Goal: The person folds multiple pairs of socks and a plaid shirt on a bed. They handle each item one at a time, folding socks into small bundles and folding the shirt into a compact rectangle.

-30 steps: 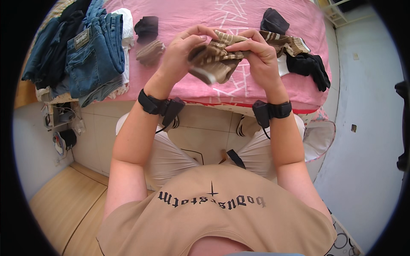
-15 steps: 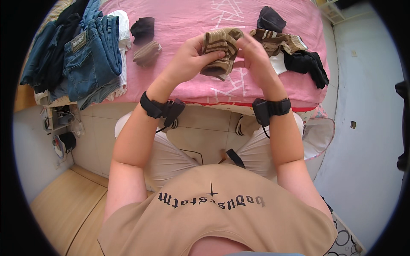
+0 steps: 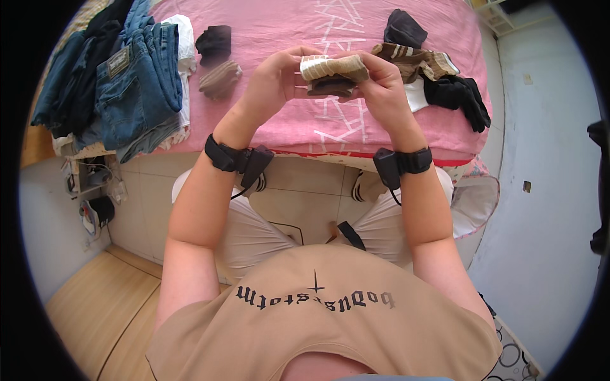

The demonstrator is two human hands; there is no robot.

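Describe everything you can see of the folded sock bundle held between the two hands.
The sock bundle is a compact roll of soft ribbed knit, pale beige on top with a dark brown layer beneath. It lies roughly level, held up over the pink bedspread without touching it. The left hand pinches its left end and the right hand its right end.

I wear a tan short-sleeved T-shirt (image 3: 324, 324) with a line of black gothic lettering across the chest and a small black cross above it. My forearms are bare. Each wrist carries a black band — the left band (image 3: 222, 154) has a boxy black unit (image 3: 254, 166) with a thin cable, the right band (image 3: 414, 160) a matching unit (image 3: 386, 170). My trousers (image 3: 254, 235) are pale beige, with a black strap (image 3: 351, 235) between the knees.
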